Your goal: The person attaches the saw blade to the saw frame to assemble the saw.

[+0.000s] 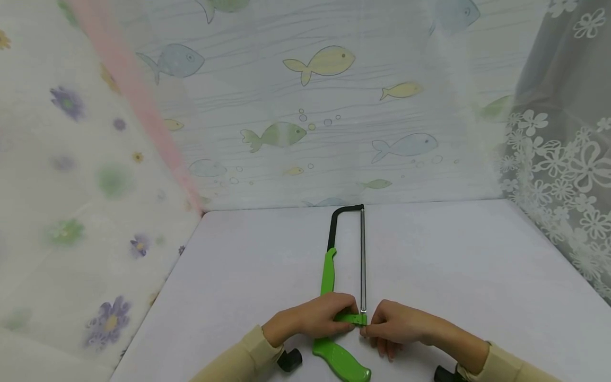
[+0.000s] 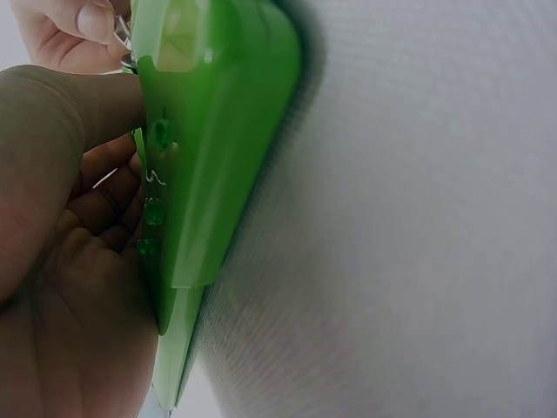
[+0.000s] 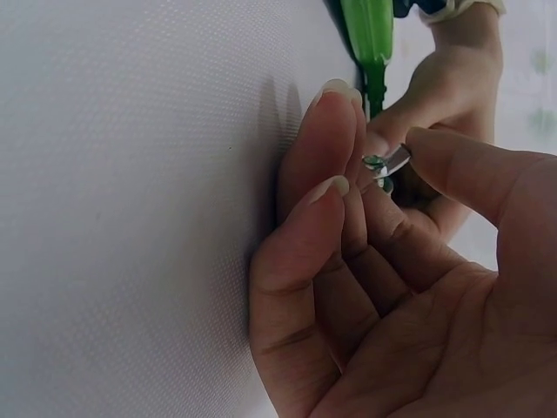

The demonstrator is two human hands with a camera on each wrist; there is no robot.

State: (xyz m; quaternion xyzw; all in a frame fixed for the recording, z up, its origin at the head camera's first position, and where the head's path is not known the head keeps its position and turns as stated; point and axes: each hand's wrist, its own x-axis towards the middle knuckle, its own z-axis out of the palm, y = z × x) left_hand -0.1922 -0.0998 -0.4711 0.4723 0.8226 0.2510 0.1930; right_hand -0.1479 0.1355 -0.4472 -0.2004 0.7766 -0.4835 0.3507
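Note:
A hacksaw with a green handle and a black front frame lies on the white table, its far end pointing away from me. Its narrow blade runs along the right side down to a green holder. My left hand grips the green part of the saw beside that holder, thumb and fingers on either side. At the near end of the blade, my right hand pinches a small shiny metal wing nut between thumb and fingers. Part of the nut is hidden by the fingertips.
The white tabletop spreads around the saw. Behind it hangs a fish-print curtain, with a flowered sheet at the left and a lace-patterned curtain at the right.

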